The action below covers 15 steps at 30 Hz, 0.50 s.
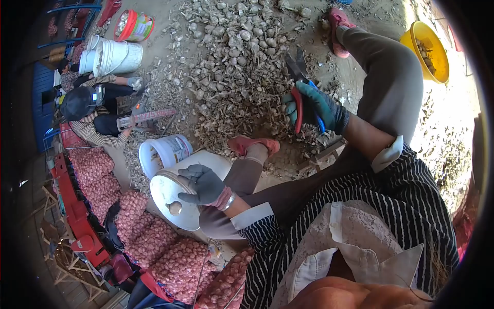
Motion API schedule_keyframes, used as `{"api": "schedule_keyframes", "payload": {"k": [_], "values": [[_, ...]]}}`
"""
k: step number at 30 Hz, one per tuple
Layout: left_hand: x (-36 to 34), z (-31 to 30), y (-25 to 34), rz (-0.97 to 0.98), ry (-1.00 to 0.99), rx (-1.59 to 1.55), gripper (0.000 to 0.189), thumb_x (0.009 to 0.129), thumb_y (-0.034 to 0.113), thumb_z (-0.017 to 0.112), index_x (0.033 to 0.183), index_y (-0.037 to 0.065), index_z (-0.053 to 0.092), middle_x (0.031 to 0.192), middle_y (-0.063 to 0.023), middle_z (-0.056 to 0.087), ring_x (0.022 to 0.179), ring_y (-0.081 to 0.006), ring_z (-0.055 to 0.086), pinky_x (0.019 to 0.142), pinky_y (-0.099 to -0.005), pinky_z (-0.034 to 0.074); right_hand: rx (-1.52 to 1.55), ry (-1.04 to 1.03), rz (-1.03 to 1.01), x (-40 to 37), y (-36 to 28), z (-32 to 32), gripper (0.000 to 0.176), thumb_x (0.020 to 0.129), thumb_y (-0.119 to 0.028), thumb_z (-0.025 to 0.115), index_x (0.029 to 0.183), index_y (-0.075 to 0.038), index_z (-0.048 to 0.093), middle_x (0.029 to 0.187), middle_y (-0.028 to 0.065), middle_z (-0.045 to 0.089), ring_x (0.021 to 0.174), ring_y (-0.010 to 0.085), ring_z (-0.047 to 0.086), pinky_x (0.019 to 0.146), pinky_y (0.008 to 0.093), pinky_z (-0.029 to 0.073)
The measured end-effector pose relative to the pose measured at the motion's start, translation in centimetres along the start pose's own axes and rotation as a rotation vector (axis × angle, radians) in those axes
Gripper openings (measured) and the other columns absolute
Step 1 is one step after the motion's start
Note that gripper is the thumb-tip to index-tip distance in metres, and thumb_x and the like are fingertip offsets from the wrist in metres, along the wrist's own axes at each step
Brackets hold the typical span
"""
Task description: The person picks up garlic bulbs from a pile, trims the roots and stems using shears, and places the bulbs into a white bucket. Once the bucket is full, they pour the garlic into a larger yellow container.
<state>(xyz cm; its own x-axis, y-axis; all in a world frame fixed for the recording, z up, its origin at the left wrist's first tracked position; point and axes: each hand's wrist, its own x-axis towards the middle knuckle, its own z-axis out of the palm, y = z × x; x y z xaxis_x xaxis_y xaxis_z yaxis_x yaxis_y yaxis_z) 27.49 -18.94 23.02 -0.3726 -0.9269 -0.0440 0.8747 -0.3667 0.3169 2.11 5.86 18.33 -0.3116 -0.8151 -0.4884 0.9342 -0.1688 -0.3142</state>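
Note:
My left hand (206, 185), in a grey glove, is open with its fingers spread over a white bucket (160, 186). Below the fingers, a garlic bulb (175, 207) shows inside the bucket. In my right hand (321, 108), also gloved, are pruning shears (297, 98) with one red and one blue handle. Their dark blades are apart and point toward a large heap of garlic (244, 67) with dry stalks and leaves. Nothing shows between the blades.
Another white bucket (159, 154) lies tipped near mine. Full mesh bags of garlic (180, 268) line the lower left. A co-worker (98, 103) sits at the left near white pails (121, 57) and a red bucket (136, 27). A yellow basin (441, 62) stands upper right.

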Motion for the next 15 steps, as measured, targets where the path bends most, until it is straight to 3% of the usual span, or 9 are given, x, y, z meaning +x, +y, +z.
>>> {"api": "schedule_keyframes", "payload": {"k": [1, 3, 5, 7, 9, 10, 13, 15], "values": [[0.9, -1.9, -0.7, -0.006, -0.004, 0.007, 0.054, 0.083, 0.038, 0.068, 0.119, 0.0, 0.056, 0.111, -0.0164, 0.065, 0.104, -0.027, 0.062, 0.095, -0.0429, 0.047, 0.009, -0.001, -0.003, 0.4, 0.6, -0.4, 0.043, 0.093, -0.045, 0.051, 0.097, -0.003, 0.058, 0.076, 0.0048, 0.065, 0.063, 0.0198, 0.065, 0.059, 0.0338, 0.055], [2.8, -4.9, -5.0, -0.317, 0.326, 0.235, 0.048, 0.086, 0.037, 0.064, 0.118, 0.003, 0.056, 0.115, -0.0141, 0.063, 0.101, -0.0258, 0.062, 0.092, -0.0425, 0.048, 0.146, -0.029, 0.226, 1.8, 1.9, -2.0, 0.041, 0.094, -0.045, 0.05, 0.096, -0.005, 0.059, 0.078, 0.0056, 0.065, 0.066, 0.0202, 0.065, 0.062, 0.0343, 0.056], [4.2, -5.9, -10.4, -0.519, 0.378, 0.572, 0.038, 0.09, 0.036, 0.06, 0.114, 0.007, 0.056, 0.117, -0.0106, 0.06, 0.096, -0.025, 0.063, 0.087, -0.0416, 0.05, 0.14, 0.012, 0.244, 1.9, 0.8, -1.5, 0.039, 0.092, -0.046, 0.052, 0.095, -0.007, 0.059, 0.075, 0.0051, 0.062, 0.066, 0.0179, 0.063, 0.06, 0.0321, 0.053], [6.4, -8.2, -15.9, -0.59, 0.265, 0.772, 0.037, 0.09, 0.033, 0.061, 0.118, 0.009, 0.054, 0.116, -0.0082, 0.059, 0.093, -0.0241, 0.063, 0.084, -0.0401, 0.051, -0.455, 0.3, 0.137, 0.9, 2.1, -0.6, 0.035, 0.086, -0.042, 0.065, 0.093, -0.008, 0.06, 0.075, 0.0047, 0.062, 0.065, 0.0167, 0.061, 0.061, 0.0338, 0.052], [8.7, -7.1, -21.7, -0.646, 0.224, 1.034, 0.041, 0.09, 0.028, 0.061, 0.127, 0.011, 0.051, 0.115, -0.0075, 0.059, 0.098, -0.024, 0.062, 0.086, -0.0415, 0.05, -0.388, 0.328, 0.119, 1.6, 3.0, -1.9, 0.034, 0.086, -0.04, 0.066, 0.092, -0.007, 0.06, 0.074, 0.0036, 0.061, 0.064, 0.0154, 0.059, 0.06, 0.0325, 0.051], [9.8, -6.2, -24.4, -0.66, 0.218, 1.038, 0.041, 0.09, 0.028, 0.061, 0.127, 0.011, 0.051, 0.115, -0.0075, 0.059, 0.098, -0.024, 0.062, 0.086, -0.0415, 0.05, -0.335, 0.343, 0.104, 1.9, 3.2, -2.3, 0.034, 0.085, -0.038, 0.068, 0.092, -0.006, 0.06, 0.074, 0.0025, 0.059, 0.063, 0.0141, 0.058, 0.059, 0.0311, 0.05], [15.4, -7.6, -32.7, -0.735, 0.173, 1.496, 0.04, 0.09, 0.029, 0.06, 0.126, 0.013, 0.052, 0.112, -0.0109, 0.06, 0.102, -0.0255, 0.061, 0.088, -0.042, 0.051, -0.229, 0.42, 0.048, 2.3, 2.5, -1.5, 0.033, 0.086, -0.037, 0.067, 0.091, -0.005, 0.06, 0.074, 0.0035, 0.06, 0.063, 0.0145, 0.059, 0.059, 0.03, 0.05], [20.1, -13.5, -36.7, -0.719, -0.125, 1.655, 0.047, 0.086, 0.03, 0.063, 0.127, 0.013, 0.05, 0.123, -0.0167, 0.053, 0.11, -0.0286, 0.057, 0.091, -0.0428, 0.049, -0.313, 0.424, 0.071, 2.7, 1.2, -2.0, 0.033, 0.087, -0.036, 0.066, 0.091, -0.004, 0.06, 0.074, 0.0045, 0.061, 0.063, 0.015, 0.06, 0.058, 0.0304, 0.05]]}}
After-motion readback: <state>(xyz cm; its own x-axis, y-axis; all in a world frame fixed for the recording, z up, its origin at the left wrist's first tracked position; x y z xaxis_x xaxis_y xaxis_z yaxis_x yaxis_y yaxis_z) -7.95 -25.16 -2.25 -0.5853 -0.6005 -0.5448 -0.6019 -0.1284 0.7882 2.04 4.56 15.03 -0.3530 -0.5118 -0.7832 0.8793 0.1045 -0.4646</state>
